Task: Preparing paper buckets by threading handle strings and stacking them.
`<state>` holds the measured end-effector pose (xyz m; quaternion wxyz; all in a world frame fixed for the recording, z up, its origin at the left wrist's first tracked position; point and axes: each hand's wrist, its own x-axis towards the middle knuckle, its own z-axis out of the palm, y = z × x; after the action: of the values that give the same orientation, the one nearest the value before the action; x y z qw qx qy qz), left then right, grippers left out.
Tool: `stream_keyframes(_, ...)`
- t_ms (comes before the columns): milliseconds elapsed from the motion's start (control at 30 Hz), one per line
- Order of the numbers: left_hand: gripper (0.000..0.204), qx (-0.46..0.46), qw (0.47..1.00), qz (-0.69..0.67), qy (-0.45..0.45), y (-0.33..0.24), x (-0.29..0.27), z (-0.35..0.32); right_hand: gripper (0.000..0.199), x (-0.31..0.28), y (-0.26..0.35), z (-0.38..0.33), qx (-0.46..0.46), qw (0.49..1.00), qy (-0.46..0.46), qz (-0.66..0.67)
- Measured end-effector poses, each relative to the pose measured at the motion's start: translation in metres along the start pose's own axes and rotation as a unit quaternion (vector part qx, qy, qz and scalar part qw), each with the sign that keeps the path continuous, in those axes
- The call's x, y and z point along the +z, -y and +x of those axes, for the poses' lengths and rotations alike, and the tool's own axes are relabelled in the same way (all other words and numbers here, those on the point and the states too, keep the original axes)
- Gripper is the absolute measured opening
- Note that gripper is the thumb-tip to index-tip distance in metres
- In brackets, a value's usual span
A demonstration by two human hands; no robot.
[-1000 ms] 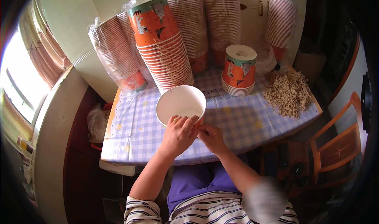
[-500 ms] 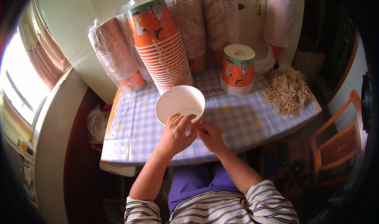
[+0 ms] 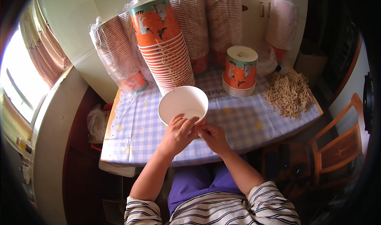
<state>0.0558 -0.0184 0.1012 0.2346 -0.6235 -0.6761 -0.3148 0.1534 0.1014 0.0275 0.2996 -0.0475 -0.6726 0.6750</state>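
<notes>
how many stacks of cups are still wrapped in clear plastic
4 that I can make out: one wrapped stack leaning at the left, two upright at the back centre, one at the back right. More may hide behind them.

Checked blue tablecloth (image 3: 246, 126) covers the table | tall orange cup stacks (image 3: 164, 46) lean at the back | short capped stack (image 3: 240, 72) beside tan string heap (image 3: 287, 92) | wooden chair (image 3: 337, 145) at right
</notes>
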Motion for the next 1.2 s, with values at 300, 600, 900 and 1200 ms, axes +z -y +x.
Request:
stream_keyframes(300,0.024,0.001,1.0,-0.002,-0.01,0.001,-0.001,-0.001,0.013,0.0,0.001,0.001,0.011,1.0,0.003,-0.005)
stream_keyframes(600,0.034,0.015,1.0,-0.026,-0.008,0.002,-0.001,-0.002,0.014,0.0,0.004,0.0,0.009,0.999,-0.004,-0.038)
stream_keyframes(900,0.036,0.007,0.999,-0.032,-0.013,0.004,-0.004,-0.003,0.015,-0.002,0.006,0.001,0.016,0.995,0.002,-0.098)
stream_keyframes(1200,0.021,-0.052,0.997,0.022,0.051,0.014,-0.05,-0.013,0.01,-0.058,0.0,0.012,-0.09,0.989,-0.076,-0.088)
